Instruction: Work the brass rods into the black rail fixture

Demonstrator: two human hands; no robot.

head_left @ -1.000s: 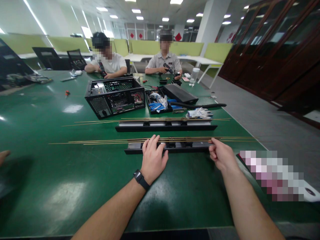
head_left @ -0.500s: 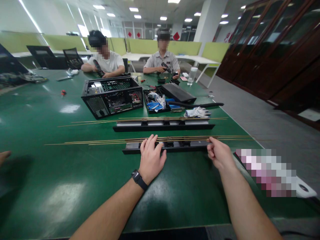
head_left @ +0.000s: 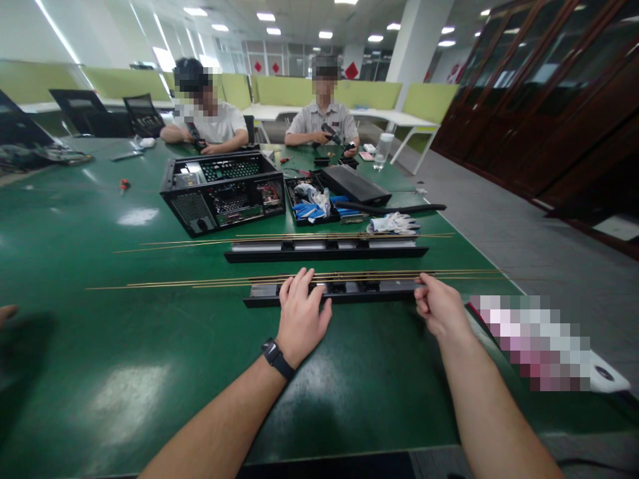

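Observation:
Across the nearer black rail (head_left: pixel 394 297) lie several long, thin brass-coloured rods (head_left: pixel 164 285), reaching well past both its ends. My left hand (head_left: pixel 303 316), with a black band on the wrist, rests over the rods and rail left of the middle, fingers stretched out and slightly apart. Near the rail's right end, my right hand (head_left: pixel 442 306) is closed, thumb and index finger pinching one of the rods. The pinched spot is partly hidden by the fingers. Farther off, a second black rail (head_left: pixel 324 254) lies parallel, also with thin rods over it.
Beyond the rails stand an open black computer case (head_left: pixel 224 193), a tray with gloves (head_left: pixel 312 206), a flat black box (head_left: pixel 354 184) and another pair of gloves (head_left: pixel 394 223). A power strip (head_left: pixel 606 372) lies right. Two people sit across the green table (head_left: pixel 124 346); another hand (head_left: pixel 7 314) shows far left.
The left end of the nearest rod has slid to the right. My right hand has shifted very slightly right, while my left hand stays in place.

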